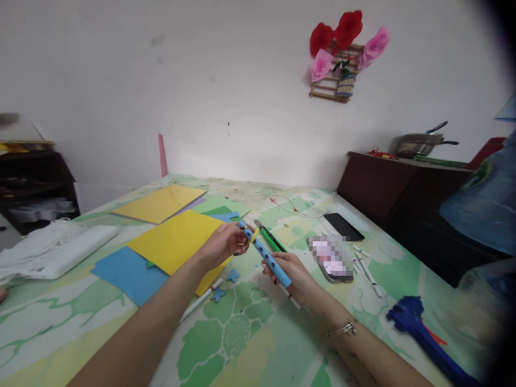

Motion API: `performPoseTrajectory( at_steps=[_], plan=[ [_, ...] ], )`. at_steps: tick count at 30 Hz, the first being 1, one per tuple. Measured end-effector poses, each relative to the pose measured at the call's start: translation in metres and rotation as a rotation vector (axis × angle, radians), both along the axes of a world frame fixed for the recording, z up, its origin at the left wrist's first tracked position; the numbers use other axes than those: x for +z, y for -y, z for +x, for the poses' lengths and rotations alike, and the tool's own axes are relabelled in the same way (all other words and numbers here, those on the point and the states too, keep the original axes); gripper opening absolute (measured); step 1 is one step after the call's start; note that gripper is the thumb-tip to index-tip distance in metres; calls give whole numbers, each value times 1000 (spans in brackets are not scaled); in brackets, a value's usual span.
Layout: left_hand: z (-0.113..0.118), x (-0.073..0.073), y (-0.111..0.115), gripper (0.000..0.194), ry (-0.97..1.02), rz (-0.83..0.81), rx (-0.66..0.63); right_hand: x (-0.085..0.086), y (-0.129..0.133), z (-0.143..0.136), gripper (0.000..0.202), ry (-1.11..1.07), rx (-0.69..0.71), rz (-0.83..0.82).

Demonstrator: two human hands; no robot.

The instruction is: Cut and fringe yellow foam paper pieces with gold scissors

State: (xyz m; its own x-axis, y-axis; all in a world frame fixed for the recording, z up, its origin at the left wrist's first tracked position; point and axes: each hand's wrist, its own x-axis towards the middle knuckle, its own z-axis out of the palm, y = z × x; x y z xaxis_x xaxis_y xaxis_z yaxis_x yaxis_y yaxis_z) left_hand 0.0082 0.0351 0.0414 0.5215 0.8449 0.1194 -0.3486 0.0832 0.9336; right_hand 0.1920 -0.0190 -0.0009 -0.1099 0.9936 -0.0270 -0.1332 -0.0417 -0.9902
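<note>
A light blue tube (265,255) with a row of dark spots and a yellow band near its far end is held above the table, tilted down to the right. My left hand (228,240) pinches its far end beside the band. Around the lower part, my right hand (287,271) has its fingers closed. A white marker (291,298) shows just below my right hand; whether the hand touches it is unclear. Small blue cutouts (218,294) lie on the table below the tube, beside another white marker (200,301). Behind the tube lies a green cutter (271,236).
Yellow sheets (181,236) and a blue sheet (129,274) lie at the left. A phone (331,260), a black tablet (344,226) and markers (368,275) are at the right, near a blue glue gun (427,336). White cloth (32,252) lies far left.
</note>
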Motion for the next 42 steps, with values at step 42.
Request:
performPoseTrajectory(
  at_steps=[42],
  plan=[
    [23,-13,6,10,229,-46,256,4,24,-10,9,755,-370,885]
  ],
)
